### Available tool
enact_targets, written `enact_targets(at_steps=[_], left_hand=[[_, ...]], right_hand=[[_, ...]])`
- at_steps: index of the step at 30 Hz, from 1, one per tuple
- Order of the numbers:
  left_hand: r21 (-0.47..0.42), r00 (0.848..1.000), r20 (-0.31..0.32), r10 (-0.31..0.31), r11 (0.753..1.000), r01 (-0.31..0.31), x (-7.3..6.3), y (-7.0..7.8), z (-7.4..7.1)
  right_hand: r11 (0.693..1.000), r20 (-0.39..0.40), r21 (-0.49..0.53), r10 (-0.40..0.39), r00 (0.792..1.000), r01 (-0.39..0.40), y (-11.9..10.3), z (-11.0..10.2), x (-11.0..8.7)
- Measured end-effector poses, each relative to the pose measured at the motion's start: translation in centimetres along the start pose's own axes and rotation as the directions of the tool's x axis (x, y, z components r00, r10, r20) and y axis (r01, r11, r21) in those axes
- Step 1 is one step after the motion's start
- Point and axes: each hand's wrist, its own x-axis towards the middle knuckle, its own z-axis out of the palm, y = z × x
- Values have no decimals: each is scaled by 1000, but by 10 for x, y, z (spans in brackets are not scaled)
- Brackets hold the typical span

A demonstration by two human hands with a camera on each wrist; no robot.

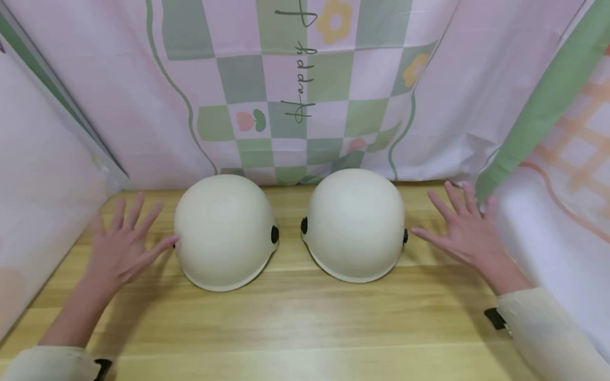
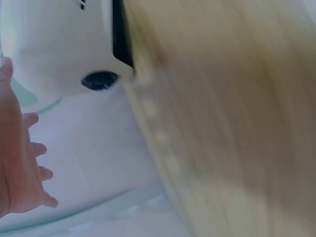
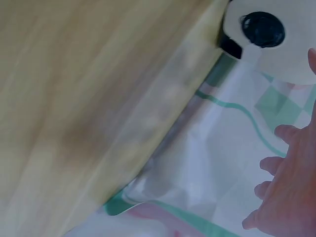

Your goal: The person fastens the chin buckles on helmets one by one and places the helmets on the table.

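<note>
Two cream-white helmets with black round side pieces sit side by side on a wooden table. Beside the left helmet [image 1: 224, 233] is my left hand [image 1: 121, 248], fingers spread and straight, its thumb tip at the helmet's edge; whether it touches I cannot tell. To the right of the right helmet [image 1: 356, 225], my right hand [image 1: 469, 230] is spread too, the thumb pointing at the black side piece with a small gap. In the left wrist view a black round piece [image 2: 99, 80] shows on the helmet; the right wrist view shows a similar black piece [image 3: 263, 29].
The wooden table [image 1: 286, 328] extends toward me in front of the helmets. Behind it hangs a checked, flowered curtain [image 1: 329, 79] with writing on it. White and pink cloth closes in the left side [image 1: 43, 159] and the right side [image 1: 548, 211].
</note>
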Motion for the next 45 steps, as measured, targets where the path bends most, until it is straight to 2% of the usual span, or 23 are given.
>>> enact_targets(at_steps=[10,16,23,26,32,40,43,45], left_hand=[[-60,993,-44,107,992,-110,19,47,-7],[-112,989,-46,138,983,-143,30,72,-10],[-157,978,-102,184,967,-199,43,100,-4],[-193,975,-97,200,957,-215,50,115,-1],[-244,966,-103,237,935,-256,65,147,4],[-260,938,-148,314,903,-343,82,185,14],[-327,939,-130,318,880,-343,85,199,19],[-407,945,-104,310,854,-325,86,209,22]], right_hand=[[996,-41,68,-60,997,62,-22,-10,3],[987,-64,123,-96,993,104,-34,-15,4],[966,-90,226,-105,990,123,-51,-21,10],[949,-65,294,-100,993,115,-60,-22,14],[893,1,443,-82,997,73,-69,-23,19],[844,31,537,-42,999,19,-73,-20,23],[827,37,562,-29,999,3,-72,-19,22],[810,35,587,-26,999,0,-71,-17,22]])
